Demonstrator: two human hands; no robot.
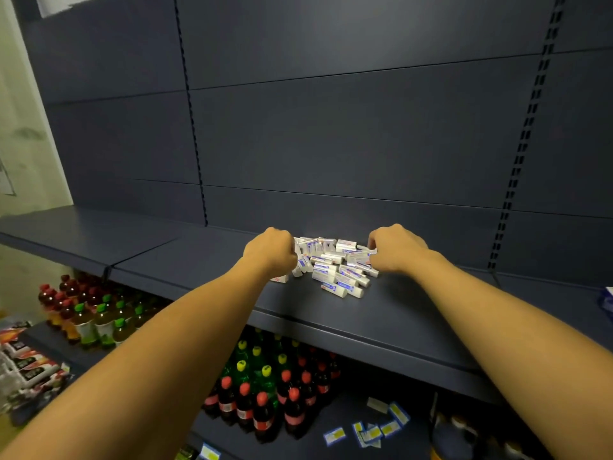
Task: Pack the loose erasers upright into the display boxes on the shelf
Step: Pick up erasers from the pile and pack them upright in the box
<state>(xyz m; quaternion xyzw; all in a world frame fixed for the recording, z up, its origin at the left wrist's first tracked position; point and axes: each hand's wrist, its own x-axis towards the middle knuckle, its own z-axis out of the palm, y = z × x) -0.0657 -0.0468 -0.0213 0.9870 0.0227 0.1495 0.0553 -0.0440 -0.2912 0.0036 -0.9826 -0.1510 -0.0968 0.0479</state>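
A heap of small white erasers (335, 265) with blue-and-red sleeves lies on the dark blue shelf (185, 260), most of them flat or tilted. My left hand (272, 250) rests at the heap's left edge with fingers curled down onto erasers; what it holds is hidden under the palm. My right hand (396, 249) is at the heap's right edge, fingertips closed on erasers there. A blue-and-white box edge (607, 302) shows at the far right of the shelf. No other display box is visible.
The shelf's back panel and slotted uprights (517, 161) rise behind the heap. Below, bottles with red, yellow and green caps (265, 386) fill a lower shelf, with small loose packets (371, 429) beside them. Snack packs (30, 363) lie at the lower left.
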